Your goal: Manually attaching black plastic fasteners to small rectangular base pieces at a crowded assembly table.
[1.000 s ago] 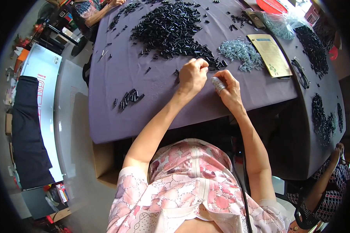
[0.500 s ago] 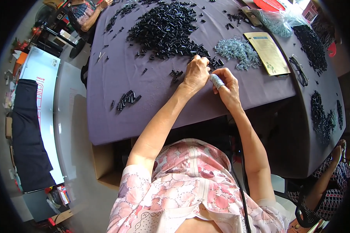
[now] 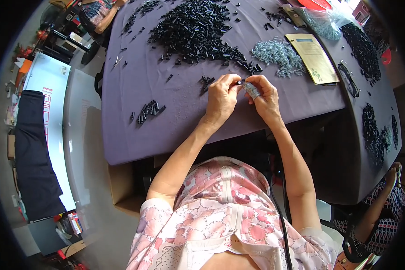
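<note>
Near the table's front edge, my left hand (image 3: 221, 99) pinches a small black cylindrical piece (image 3: 240, 83) between thumb and fingertips. My right hand (image 3: 266, 96) meets it there, its fingers closed in a pinch; what they hold is too small to make out. A silvery speckled wrap (image 3: 252, 92) covers one finger or the thumb of that hand. Beyond both hands spreads a large heap of black cylindrical pieces (image 3: 191, 33). A pile of small clear bluish pieces (image 3: 281, 58) lies farther right. Several black pieces (image 3: 148, 111) form a small group at the left.
A yellow booklet (image 3: 311, 58) and black-framed glasses (image 3: 348, 80) lie at the right. Behind them are a plastic bag of clear pieces (image 3: 323, 27) and more black pieces (image 3: 362, 47). Another person's arm (image 3: 107, 19) shows at the far left, someone's legs at the lower right.
My left hand has drawn back from the edge of the black heap toward me and now meets my right hand, with a black piece at its fingertips. My right hand has barely moved.
</note>
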The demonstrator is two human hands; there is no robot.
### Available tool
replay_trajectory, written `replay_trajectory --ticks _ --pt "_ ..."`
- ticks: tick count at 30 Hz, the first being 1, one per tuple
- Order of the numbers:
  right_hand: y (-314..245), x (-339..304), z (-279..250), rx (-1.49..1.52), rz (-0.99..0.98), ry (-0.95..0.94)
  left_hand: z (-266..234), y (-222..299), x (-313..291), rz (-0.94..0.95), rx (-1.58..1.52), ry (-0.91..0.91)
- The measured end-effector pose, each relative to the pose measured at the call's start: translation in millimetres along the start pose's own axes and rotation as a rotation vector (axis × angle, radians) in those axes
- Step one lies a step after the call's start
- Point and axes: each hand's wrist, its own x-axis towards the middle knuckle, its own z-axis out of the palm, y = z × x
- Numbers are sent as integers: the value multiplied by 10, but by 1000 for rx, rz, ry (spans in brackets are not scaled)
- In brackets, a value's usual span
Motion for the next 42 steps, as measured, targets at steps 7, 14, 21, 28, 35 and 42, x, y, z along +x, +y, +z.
replay_trajectory --ticks 7,14,21,28,35,42 --pt "16 -17 24 -153 -91 -62 -52 14 -130 -126 -78 37" --pt "-85 -82 88 -212 -196 -76 -134 144 -162 -487 -579 124" --pt "-106 -106 181 -252 -377 -112 -199 72 -242 -675 -1107 165" --pt "-141 -142 232 -268 -395 -142 -229 74 -329 -757 -1134 201" --pt "-221 -162 250 -324 -442 -158 -257 122 -364 -824 -1108 225" --pt "-233 -174 283 -422 -527 -152 -263 160 -390 -834 -1143 256"
